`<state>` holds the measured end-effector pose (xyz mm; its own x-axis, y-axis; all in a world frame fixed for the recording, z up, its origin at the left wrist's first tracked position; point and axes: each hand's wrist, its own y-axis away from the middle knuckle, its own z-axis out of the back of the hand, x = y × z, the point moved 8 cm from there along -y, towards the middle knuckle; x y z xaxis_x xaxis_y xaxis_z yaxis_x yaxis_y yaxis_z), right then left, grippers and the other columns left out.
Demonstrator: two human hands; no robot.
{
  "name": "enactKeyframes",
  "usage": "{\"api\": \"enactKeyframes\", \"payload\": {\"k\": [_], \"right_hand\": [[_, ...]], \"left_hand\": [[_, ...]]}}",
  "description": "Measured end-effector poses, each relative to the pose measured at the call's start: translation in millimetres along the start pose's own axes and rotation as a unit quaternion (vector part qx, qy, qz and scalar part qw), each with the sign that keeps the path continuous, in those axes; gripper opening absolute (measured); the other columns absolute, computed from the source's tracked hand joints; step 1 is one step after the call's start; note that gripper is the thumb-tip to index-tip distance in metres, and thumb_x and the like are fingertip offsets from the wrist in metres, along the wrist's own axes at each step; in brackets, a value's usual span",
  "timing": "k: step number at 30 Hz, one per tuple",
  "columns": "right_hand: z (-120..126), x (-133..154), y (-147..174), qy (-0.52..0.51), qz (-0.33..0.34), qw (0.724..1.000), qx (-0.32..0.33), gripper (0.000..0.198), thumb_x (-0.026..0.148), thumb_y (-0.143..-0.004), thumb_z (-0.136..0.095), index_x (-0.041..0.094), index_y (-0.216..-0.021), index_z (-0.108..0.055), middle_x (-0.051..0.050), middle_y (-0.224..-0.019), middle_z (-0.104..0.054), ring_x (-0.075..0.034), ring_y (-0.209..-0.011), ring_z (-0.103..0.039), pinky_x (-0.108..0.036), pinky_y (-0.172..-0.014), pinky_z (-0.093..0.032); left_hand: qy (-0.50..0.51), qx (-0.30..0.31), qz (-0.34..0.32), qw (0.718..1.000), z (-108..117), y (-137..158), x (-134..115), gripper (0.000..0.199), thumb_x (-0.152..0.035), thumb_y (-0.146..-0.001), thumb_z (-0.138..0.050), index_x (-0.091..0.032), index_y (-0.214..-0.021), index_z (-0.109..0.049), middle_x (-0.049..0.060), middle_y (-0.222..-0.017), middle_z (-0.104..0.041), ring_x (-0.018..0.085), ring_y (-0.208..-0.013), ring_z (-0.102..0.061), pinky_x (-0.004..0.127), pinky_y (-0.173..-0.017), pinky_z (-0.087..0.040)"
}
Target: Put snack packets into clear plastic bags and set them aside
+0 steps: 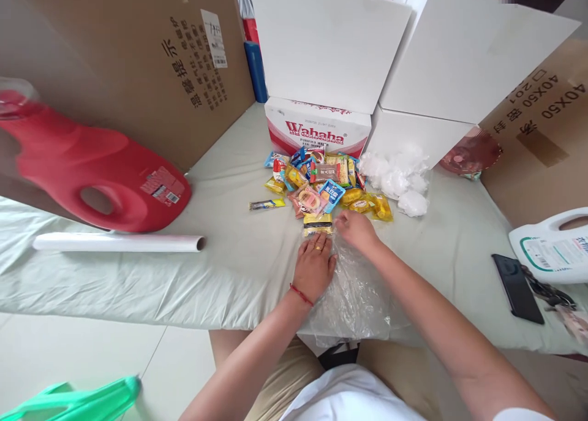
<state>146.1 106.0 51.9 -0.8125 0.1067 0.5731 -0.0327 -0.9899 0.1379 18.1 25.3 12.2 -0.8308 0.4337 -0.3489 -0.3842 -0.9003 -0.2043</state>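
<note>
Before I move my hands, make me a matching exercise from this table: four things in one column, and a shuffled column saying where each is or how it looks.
Column one:
1. Left hand
2. Yellow packet
3. Clear plastic
4. Black phone

Column two:
A. Beside the white jug
B. Has a red cord at the wrist
C. Lies just ahead of the left hand
D. Droops over the near edge of the table

Right pairs: 1-B, 2-C, 3-D, 4-A.
</note>
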Motion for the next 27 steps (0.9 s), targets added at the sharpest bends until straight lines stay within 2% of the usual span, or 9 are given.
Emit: {"api": "enactKeyframes", "payload": {"k": [5,10,13,17,20,22,24,25,27], "right_hand": [[-37,8,-38,-0.088,-0.040,0.995,0.017,0.025,0.033,-0.077,-0.080,0.019,-0.096,-0.072,-0.008,-0.096,-0.077,-0.026,-0.097,-0.069,-0.032,-0.084,-0.050],[-45,-3,-43,-0.193,-0.080,0.978,0.022,0.032,0.041,-0.066,-0.085,0.016,-0.082,-0.072,-0.002,-0.075,-0.073,-0.020,-0.072,-0.067,-0.030,-0.068,-0.053],[-24,-20,-41,-0.240,-0.095,0.966,-0.009,0.036,0.045,-0.063,-0.085,0.016,-0.079,-0.071,-0.002,-0.072,-0.071,-0.018,-0.067,-0.063,-0.029,-0.064,-0.051],[31,-57,-26,-0.292,-0.097,0.948,-0.084,0.047,0.052,-0.063,-0.081,0.019,-0.094,-0.072,-0.001,-0.079,-0.069,-0.016,-0.068,-0.059,-0.028,-0.062,-0.047],[69,-89,-2,-0.372,-0.104,0.916,-0.112,0.055,0.056,-0.059,-0.086,0.019,-0.098,-0.071,0.003,-0.066,-0.058,-0.010,-0.053,-0.043,-0.025,-0.049,-0.033],[83,-103,18,-0.405,-0.104,0.903,-0.096,0.058,0.058,-0.060,-0.088,0.020,-0.100,-0.071,0.005,-0.062,-0.051,-0.007,-0.047,-0.032,-0.024,-0.045,-0.025],[84,-111,38,-0.403,-0.110,0.907,-0.050,0.059,0.060,-0.063,-0.087,0.020,-0.103,-0.071,0.006,-0.063,-0.051,-0.006,-0.046,-0.028,-0.023,-0.044,-0.022],[79,-112,48,-0.390,-0.115,0.914,-0.016,0.059,0.061,-0.065,-0.086,0.020,-0.105,-0.071,0.005,-0.064,-0.053,-0.006,-0.046,-0.030,-0.022,-0.044,-0.023],[61,-108,64,-0.356,-0.115,0.925,0.059,0.058,0.062,-0.069,-0.082,0.019,-0.107,-0.072,0.002,-0.071,-0.062,-0.009,-0.052,-0.045,-0.023,-0.048,-0.032]], "left_hand": [[-0.001,0.004,0.000,1.000,0,1,0,0.047,-0.033,-0.101,-0.045,-0.013,-0.142,-0.057,0.016,-0.155,-0.053,0.031,-0.145,-0.047,0.051,-0.118,-0.039],[0.010,0.010,-0.004,1.000,0,1,0,0.049,-0.031,-0.101,-0.045,-0.012,-0.145,-0.055,0.016,-0.157,-0.051,0.029,-0.147,-0.045,0.051,-0.119,-0.038],[0.012,0.014,-0.005,1.000,-1,1,0,0.048,-0.030,-0.101,-0.045,-0.014,-0.145,-0.056,0.015,-0.158,-0.050,0.029,-0.149,-0.042,0.052,-0.122,-0.035],[0.002,0.012,0.003,1.000,-2,2,1,0.049,-0.037,-0.104,-0.041,-0.018,-0.148,-0.053,0.013,-0.161,-0.046,0.029,-0.151,-0.039,0.056,-0.124,-0.029],[-0.010,0.017,0.008,1.000,-5,2,0,0.054,-0.043,-0.105,-0.036,-0.020,-0.152,-0.048,0.012,-0.163,-0.043,0.029,-0.153,-0.037,0.057,-0.125,-0.027],[-0.018,0.025,0.009,0.999,-7,2,0,0.055,-0.044,-0.106,-0.033,-0.020,-0.154,-0.046,0.011,-0.165,-0.040,0.028,-0.154,-0.035,0.057,-0.125,-0.026],[-0.025,0.031,0.010,0.999,-7,1,0,0.054,-0.041,-0.107,-0.029,-0.020,-0.154,-0.045,0.010,-0.166,-0.039,0.027,-0.154,-0.034,0.057,-0.125,-0.026],[-0.028,0.034,0.010,0.999,-6,1,0,0.054,-0.040,-0.107,-0.028,-0.020,-0.155,-0.045,0.010,-0.166,-0.039,0.026,-0.154,-0.034,0.057,-0.125,-0.027],[-0.029,0.040,0.012,0.999,-5,0,1,0.053,-0.037,-0.108,-0.026,-0.021,-0.154,-0.046,0.009,-0.166,-0.039,0.026,-0.154,-0.034,0.057,-0.125,-0.027]]}}
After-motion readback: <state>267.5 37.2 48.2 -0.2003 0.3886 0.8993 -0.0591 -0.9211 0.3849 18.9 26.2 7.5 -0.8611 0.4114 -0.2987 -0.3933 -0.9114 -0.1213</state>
